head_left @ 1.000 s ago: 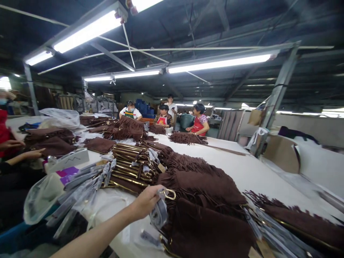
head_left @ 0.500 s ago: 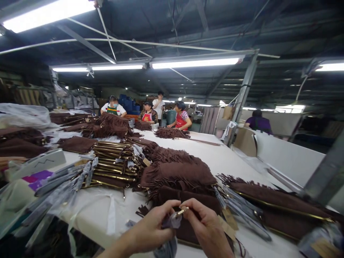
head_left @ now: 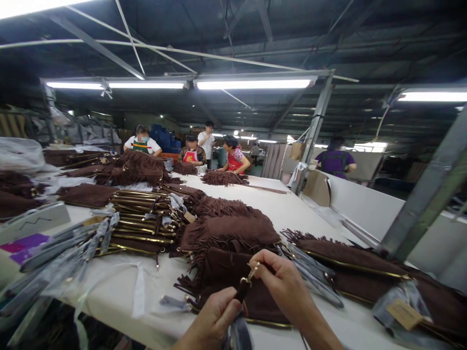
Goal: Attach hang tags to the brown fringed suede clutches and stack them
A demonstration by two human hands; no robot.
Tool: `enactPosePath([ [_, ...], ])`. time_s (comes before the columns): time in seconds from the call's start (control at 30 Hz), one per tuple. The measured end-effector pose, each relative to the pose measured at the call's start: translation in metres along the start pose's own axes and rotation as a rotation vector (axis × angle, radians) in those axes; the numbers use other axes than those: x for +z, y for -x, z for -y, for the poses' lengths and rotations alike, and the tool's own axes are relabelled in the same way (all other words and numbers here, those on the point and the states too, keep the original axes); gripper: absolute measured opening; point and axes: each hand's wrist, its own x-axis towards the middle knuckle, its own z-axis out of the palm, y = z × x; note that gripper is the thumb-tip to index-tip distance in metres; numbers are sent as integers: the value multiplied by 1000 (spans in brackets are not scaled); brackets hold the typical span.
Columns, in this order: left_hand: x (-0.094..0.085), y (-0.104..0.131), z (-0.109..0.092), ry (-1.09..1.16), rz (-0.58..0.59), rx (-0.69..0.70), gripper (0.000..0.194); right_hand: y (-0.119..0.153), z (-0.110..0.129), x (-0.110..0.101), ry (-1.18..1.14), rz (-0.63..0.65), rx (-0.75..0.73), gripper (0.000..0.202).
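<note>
Fingers of the right hand [head_left: 286, 289] pinch a gold clasp [head_left: 254, 270]; those of the left hand [head_left: 213, 318] grip the dark strap end [head_left: 242, 289], over the near part of the front bag [head_left: 226, 262]. The strap's plastic-wrapped length [head_left: 241, 335] hangs nearer me than that bag. I judge that the clasp could slip, being held only by fingertips, or catch in the bag's fringe [head_left: 186, 282]. Right of the bag, loose wrapped straps [head_left: 315, 279] could tangle with a trailing length; left of it, the zippered stack [head_left: 140, 218] could slide if nudged, its layers being uneven. A tan tag [head_left: 404, 313], well right of the bag, bears print too small for me to read; I can read no brand.
</note>
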Motion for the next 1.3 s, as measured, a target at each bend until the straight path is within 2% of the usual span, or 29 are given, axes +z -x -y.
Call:
enactPosePath([
  [0.17,7,-1,16,107,-110,-106,47,-4,-19,6,-232,82,128,15],
  [0.27,7,-5,18,32,-220,-68,38,6,-31,15,-281,32,178,13],
  [0.33,7,-6,17,-67,-260,-21,34,16,-36,23,-304,17,214,21],
  [0.43,11,-5,18,-173,-250,44,32,29,-39,36,-354,-41,252,29],
  [0.53,17,-1,27,-236,-243,101,34,36,-38,46,-414,-189,254,32],
  [0.7,26,1,42,-307,-225,112,43,41,-49,46,-461,-263,261,37],
  [0.8,30,-1,46,-334,-214,118,44,44,-55,43,-490,-244,262,36],
  [0.9,36,-2,51,-371,-185,132,44,45,-57,41,-509,-213,251,23],
  [0.93,37,-2,52,-383,-174,134,44,45,-57,40,-493,-202,236,26],
  [1.0,40,-1,53,-414,-158,128,43,46,-60,37,-423,-134,183,34],
  [1.07,41,-1,49,-430,-139,124,41,49,-66,34,-363,-35,132,21],
  [1.17,41,-5,36,-309,-93,92,36,54,-77,34,-369,13,140,4],
  [1.3,42,-16,27,46,-98,-44,32,62,-89,38,-383,-21,156,8],
])
